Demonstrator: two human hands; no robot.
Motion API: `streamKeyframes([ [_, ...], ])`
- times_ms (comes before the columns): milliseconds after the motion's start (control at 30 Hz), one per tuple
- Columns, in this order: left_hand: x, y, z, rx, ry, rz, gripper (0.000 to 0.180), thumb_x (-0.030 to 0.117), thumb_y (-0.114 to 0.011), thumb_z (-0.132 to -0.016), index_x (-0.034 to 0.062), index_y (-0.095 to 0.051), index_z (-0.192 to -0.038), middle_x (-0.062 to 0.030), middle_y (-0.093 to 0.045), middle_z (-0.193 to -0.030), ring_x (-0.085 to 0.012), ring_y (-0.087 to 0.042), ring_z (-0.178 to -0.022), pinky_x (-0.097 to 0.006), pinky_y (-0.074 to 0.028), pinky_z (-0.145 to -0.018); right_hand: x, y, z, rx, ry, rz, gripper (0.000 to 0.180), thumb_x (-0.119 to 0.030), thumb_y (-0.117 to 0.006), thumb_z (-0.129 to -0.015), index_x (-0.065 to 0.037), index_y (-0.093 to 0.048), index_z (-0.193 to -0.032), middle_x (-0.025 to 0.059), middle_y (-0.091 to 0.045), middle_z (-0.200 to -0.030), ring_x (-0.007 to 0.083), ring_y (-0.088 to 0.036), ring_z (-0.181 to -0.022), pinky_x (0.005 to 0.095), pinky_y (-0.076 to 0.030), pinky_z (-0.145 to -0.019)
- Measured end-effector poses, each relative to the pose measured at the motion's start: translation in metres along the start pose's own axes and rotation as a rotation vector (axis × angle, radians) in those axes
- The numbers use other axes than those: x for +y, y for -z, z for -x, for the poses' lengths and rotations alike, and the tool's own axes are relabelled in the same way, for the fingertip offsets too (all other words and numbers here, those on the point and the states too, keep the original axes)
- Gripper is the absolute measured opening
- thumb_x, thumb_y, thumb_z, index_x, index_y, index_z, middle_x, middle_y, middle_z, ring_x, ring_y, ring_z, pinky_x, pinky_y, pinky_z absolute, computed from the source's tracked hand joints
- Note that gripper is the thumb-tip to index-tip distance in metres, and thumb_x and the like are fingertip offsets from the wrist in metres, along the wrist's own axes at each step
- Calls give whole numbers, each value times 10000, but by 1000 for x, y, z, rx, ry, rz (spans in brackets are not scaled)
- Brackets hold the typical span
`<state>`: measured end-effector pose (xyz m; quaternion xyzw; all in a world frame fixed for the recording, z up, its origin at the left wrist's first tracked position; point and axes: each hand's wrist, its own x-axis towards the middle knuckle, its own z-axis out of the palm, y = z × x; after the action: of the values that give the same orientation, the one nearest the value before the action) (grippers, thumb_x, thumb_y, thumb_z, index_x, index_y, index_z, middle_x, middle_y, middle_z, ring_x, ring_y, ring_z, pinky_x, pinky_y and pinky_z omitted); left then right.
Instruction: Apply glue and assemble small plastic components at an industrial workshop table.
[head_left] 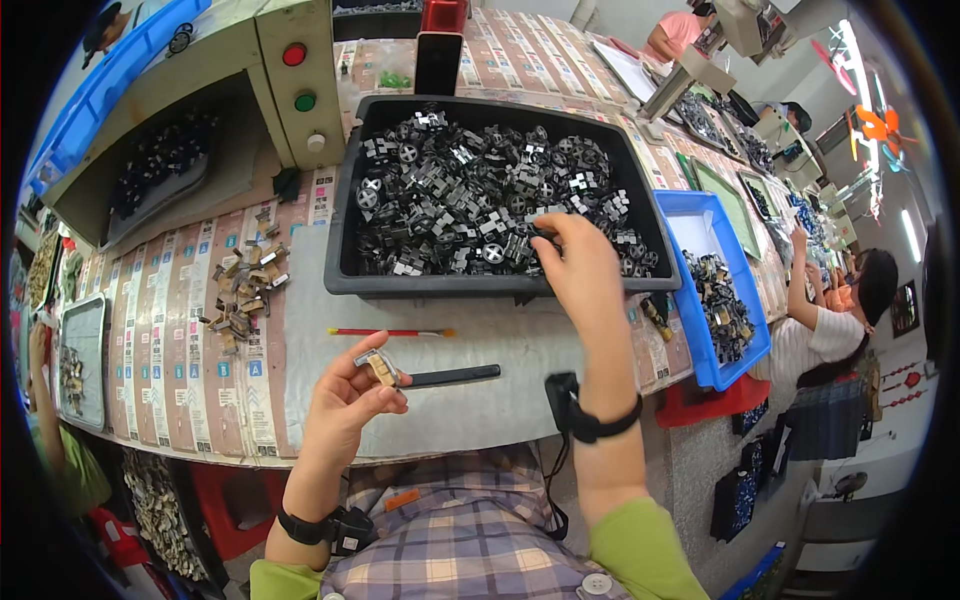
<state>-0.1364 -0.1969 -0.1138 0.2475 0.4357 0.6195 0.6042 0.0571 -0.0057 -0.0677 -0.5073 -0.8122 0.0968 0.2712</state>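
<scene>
My left hand holds a small tan-and-silver metal part between thumb and fingers, above the near edge of the table. My right hand reaches over the near right wall of a large black bin. Its thumb and forefinger pinch a small black part at the edge of the heap; the fingers partly hide it. Small black and silver parts, some round with spokes, fill the bin. Just beyond the left hand lie a flat black strip and a thin red-handled brush.
Loose tan-and-silver parts lie left of the bin. A machine with red and green buttons stands behind them. To the right, a blue tray holds more parts. A metal tray sits far left. Co-workers work along the right.
</scene>
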Motion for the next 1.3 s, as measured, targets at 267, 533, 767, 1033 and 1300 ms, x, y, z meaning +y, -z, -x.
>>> streamKeyframes([
  [267,2,20,9,69,-9,0,562,78,-620,-732,20,-384,-1239,-127,-584,-867,-154,-588,-696,-273,-502,-648,24,-26,-39,-366,-136,170,255,-182,-700,-609,-73,-593,-813,113,-610,-819,270,-577,-828,368,-448,-718],
  [533,7,9,2,-24,-20,57,533,26,-578,-779,14,-348,-1259,-133,-587,-911,-168,-586,-832,-286,-484,-744,-36,8,19,-19,-85,-649,228,-116,-676,-684,-27,-526,-832,23,-518,-650,86,-492,-565,207,-404,-522],
  [767,-1,-7,-3,68,-118,92,583,63,-630,-737,-4,-357,-1248,-110,-599,-905,-197,-582,-899,-340,-462,-838,-68,-44,101,-147,-189,-899,211,-56,-650,-724,-26,-487,-854,18,-526,-766,85,-546,-677,214,-458,-579],
  [1033,-4,-9,2,19,-65,42,578,27,-617,-746,10,-351,-1259,-87,-596,-923,-162,-563,-932,-294,-440,-837,-62,-50,123,-367,-464,-1506,127,-73,-580,-804,-11,-487,-866,38,-531,-870,124,-553,-798,249,-480,-721],
  [1300,-5,-17,4,-58,-45,-17,568,8,-588,-774,21,-322,-1276,-96,-572,-993,-144,-556,-931,-270,-440,-834,-45,-54,128,-471,-491,-1490,166,-87,-604,-792,-17,-494,-894,57,-531,-934,121,-544,-849,248,-474,-742],
])
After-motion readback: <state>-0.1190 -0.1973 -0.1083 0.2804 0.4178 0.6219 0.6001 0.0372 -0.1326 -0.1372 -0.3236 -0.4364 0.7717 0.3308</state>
